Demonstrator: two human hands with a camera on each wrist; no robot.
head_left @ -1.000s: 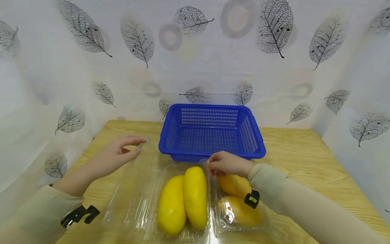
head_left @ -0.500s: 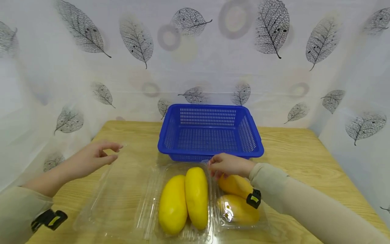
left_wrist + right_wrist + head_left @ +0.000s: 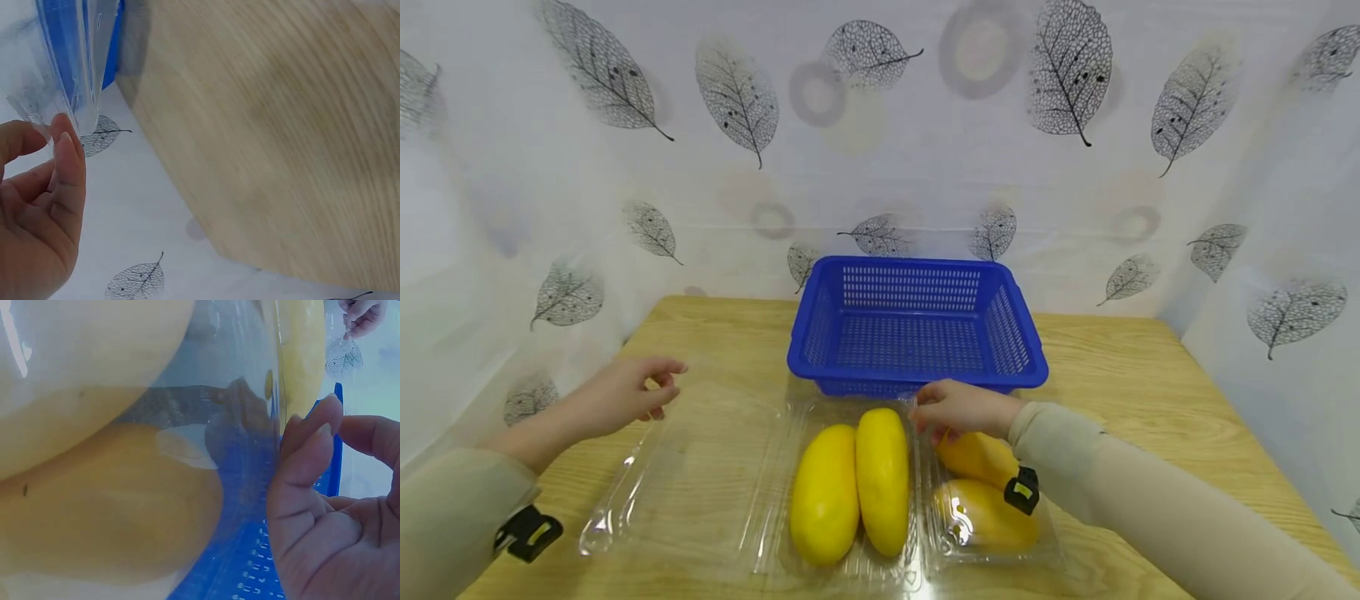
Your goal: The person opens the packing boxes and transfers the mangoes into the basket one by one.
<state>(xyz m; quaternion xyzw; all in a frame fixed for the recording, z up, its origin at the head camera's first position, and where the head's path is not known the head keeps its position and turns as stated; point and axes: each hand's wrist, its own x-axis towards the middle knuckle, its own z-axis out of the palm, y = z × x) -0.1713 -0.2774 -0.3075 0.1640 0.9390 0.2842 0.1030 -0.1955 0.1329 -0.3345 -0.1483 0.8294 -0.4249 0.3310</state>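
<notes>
An opened clear plastic clamshell lies at the table's front middle, with two long yellow mangoes side by side in its base. Its hinged lid is swung out to the left. My left hand pinches the lid's far corner between thumb and finger; in the left wrist view the clear plastic rises from my fingertips. My right hand pinches the far right corner of the base. Under my right wrist a second clamshell, with its lid down, covers two orange-yellow mangoes.
A blue perforated basket stands just behind the clamshells. Wood-grain tabletop shows at both sides. Behind the table hangs a white cloth with a leaf print.
My left hand has moved left and slightly down, carrying the lid from raised to spread outward. My right hand has stayed nearly still at the base's corner.
</notes>
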